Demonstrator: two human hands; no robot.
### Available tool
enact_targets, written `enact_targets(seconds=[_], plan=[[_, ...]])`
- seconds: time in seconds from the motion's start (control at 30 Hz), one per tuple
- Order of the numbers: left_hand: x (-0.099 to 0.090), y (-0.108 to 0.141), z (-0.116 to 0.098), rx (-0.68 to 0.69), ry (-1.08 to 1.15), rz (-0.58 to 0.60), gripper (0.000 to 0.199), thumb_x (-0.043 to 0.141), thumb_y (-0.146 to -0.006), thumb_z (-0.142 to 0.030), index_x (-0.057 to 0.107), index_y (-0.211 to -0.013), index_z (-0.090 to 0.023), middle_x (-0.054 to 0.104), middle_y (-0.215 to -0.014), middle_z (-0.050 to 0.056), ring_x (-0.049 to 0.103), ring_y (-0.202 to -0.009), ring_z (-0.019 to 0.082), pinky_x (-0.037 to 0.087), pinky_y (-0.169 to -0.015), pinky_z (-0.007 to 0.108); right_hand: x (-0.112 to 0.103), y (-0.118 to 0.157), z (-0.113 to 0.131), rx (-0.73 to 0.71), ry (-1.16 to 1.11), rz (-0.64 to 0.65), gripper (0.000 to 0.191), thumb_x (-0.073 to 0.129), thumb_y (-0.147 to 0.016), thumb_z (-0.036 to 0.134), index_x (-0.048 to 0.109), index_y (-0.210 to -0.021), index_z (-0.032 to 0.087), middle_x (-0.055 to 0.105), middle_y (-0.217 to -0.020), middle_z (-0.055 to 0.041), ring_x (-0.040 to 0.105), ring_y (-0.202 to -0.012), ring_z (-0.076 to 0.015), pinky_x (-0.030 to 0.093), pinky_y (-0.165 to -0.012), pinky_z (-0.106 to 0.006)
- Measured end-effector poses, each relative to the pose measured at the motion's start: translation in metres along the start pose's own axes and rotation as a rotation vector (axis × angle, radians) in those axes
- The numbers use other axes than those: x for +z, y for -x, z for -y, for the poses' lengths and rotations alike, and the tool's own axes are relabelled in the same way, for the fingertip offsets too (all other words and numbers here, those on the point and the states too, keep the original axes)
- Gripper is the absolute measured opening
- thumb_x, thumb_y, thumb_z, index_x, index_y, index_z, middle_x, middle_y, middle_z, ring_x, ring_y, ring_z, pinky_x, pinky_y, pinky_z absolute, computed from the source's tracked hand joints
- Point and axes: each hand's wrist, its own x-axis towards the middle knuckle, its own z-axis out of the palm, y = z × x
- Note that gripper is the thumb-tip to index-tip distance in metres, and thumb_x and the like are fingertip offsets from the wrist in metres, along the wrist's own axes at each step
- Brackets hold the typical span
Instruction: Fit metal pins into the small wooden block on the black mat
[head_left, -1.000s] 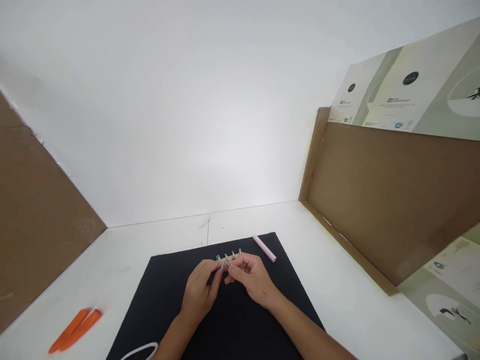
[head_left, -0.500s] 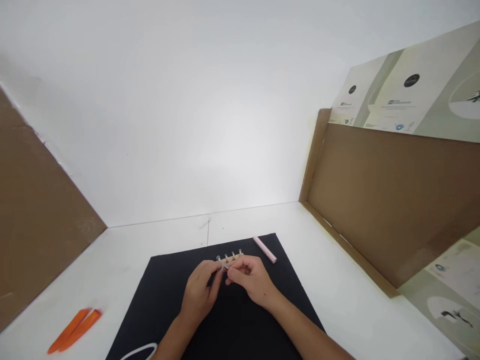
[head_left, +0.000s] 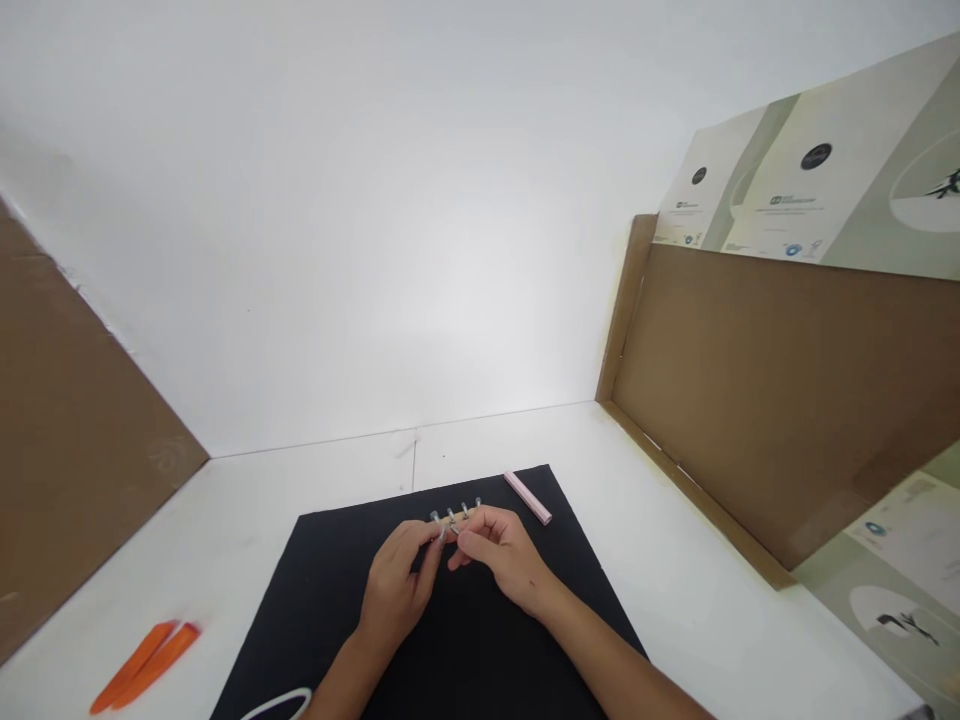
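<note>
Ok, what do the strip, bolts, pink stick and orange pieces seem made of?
The strip looks like bare pale wood, matt and tan. The bolts look like bright steel, judging by their glints. The pink stick looks smooth, painted or plastic. The orange pieces look like moulded plastic, faintly glossy.

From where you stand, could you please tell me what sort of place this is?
It looks like a small makeshift tabletop work booth: a white table walled in by cardboard panels, with a black mat laid on it and printed sheets propped above the panels.
</note>
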Motion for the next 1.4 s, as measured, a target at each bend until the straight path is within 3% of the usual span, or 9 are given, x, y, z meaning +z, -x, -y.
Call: enact_targets(seconds=[0.23,0.33,0.73,0.93,1.17,1.4], plan=[[-0.0002,-0.0007,0.0010,0.011,-0.011,-0.010,0.013,0.053,-0.092,-0.016,0.064,-0.097,-0.019,0.069,-0.084,0.005,0.066,-0.077,0.015,0.055,-0.071,0.027,0.0006,0.0023,0.0034,-0.036,-0.024,0.092,0.024,0.081,-0.068,0.036,0.067,-0.064,0.017,0.072,-0.093,-0.0046,0.065,-0.068,-0.0133,0.051,-0.069,-0.029],[-0.0002,-0.0005,0.0006,0.020,-0.007,-0.001,0.014,0.052,-0.092,-0.016,0.063,-0.099,-0.019,0.069,-0.085,0.006,0.066,-0.077,0.016,0.055,-0.071,0.027,0.0001,0.0018,0.0011,-0.061,-0.001,0.095,0.022,0.081,-0.067,0.035,0.069,-0.064,0.017,0.071,-0.092,-0.0045,0.065,-0.073,-0.0147,0.050,-0.069,-0.028],[0.0010,0.0010,0.0018,0.016,0.022,0.019,0.015,0.053,-0.091,-0.012,0.063,-0.099,-0.020,0.069,-0.088,0.005,0.066,-0.080,0.016,0.054,-0.074,0.028,0.0001,0.0008,0.0027,-0.015,0.031,-0.019,0.031,0.077,-0.073,0.044,0.063,-0.073,0.016,0.070,-0.071,-0.0015,0.069,-0.062,-0.0145,0.049,-0.064,-0.026],[0.0010,0.0022,0.0021,-0.001,0.015,0.020,0.014,0.053,-0.091,-0.012,0.063,-0.099,-0.020,0.068,-0.086,0.005,0.065,-0.079,0.016,0.054,-0.074,0.028,0.0005,0.0011,0.0032,0.018,-0.018,0.003,0.031,0.081,-0.067,0.041,0.061,-0.067,0.016,0.072,-0.075,-0.0022,0.068,-0.062,-0.0145,0.050,-0.066,-0.029],[0.0007,0.0021,0.0031,0.030,0.026,-0.004,0.016,0.054,-0.090,-0.010,0.062,-0.100,-0.019,0.067,-0.087,0.004,0.065,-0.080,0.015,0.053,-0.074,0.027,0.0001,0.0025,0.0022,-0.051,0.026,0.047,0.020,0.083,-0.065,0.031,0.069,-0.063,0.018,0.073,-0.091,-0.0054,0.068,-0.086,-0.0194,0.050,-0.073,-0.031],[0.0016,0.0018,0.0032,0.029,0.035,0.019,0.016,0.054,-0.090,-0.008,0.062,-0.100,-0.019,0.067,-0.088,0.005,0.064,-0.081,0.015,0.052,-0.075,0.027,-0.0023,-0.0006,-0.0022,-0.013,0.000,0.006,0.025,0.080,-0.070,0.037,0.068,-0.071,0.015,0.071,-0.073,-0.0024,0.067,-0.064,-0.0135,0.049,-0.067,-0.027]])
